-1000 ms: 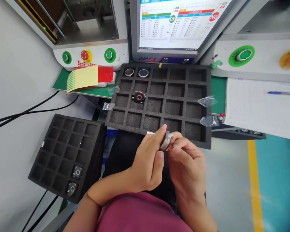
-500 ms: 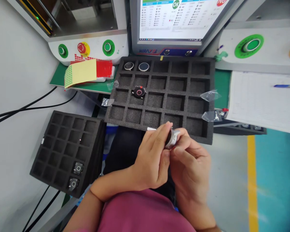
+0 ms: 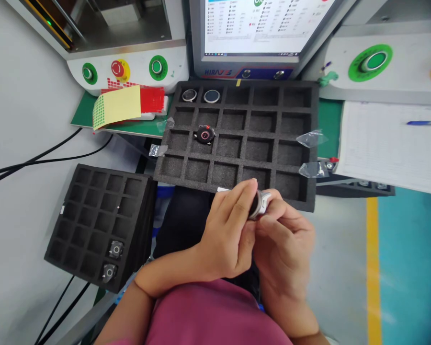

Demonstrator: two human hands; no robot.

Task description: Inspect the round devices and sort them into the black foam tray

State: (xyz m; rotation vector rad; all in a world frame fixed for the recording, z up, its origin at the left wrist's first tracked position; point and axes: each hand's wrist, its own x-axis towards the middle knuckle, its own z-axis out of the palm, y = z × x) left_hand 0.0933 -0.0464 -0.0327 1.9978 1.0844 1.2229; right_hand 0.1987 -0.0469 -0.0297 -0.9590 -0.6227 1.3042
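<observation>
My left hand [image 3: 227,232] is closed around a silver round watch case [image 3: 262,204], its fingers lying over the dark face. From the other side, my right hand [image 3: 285,239] pinches the edge of the same case with thumb and fingers; the fingertips partly hide it. Both hands are just over the front edge of a black foam tray [image 3: 187,181]. In that tray, a black watch case [image 3: 204,135] lies with its sensor back up. Two silver-rimmed watch cases, one on the left [image 3: 189,96] and another beside it [image 3: 211,97], sit in the back row.
A stack of foam trays [image 3: 82,230] at left holds two wrapped watches [image 3: 116,249]. Yellow and red sticker sheets [image 3: 118,106] lie by green buttons [image 3: 158,67]. A monitor [image 3: 251,28] stands behind the tray. Paper [image 3: 384,148] with a pen [image 3: 425,123] is at right.
The view has shifted slightly, so the tray and monitor sit a little higher. The silver watch case has turned slightly between my hands, and a bit of red shows under it.
</observation>
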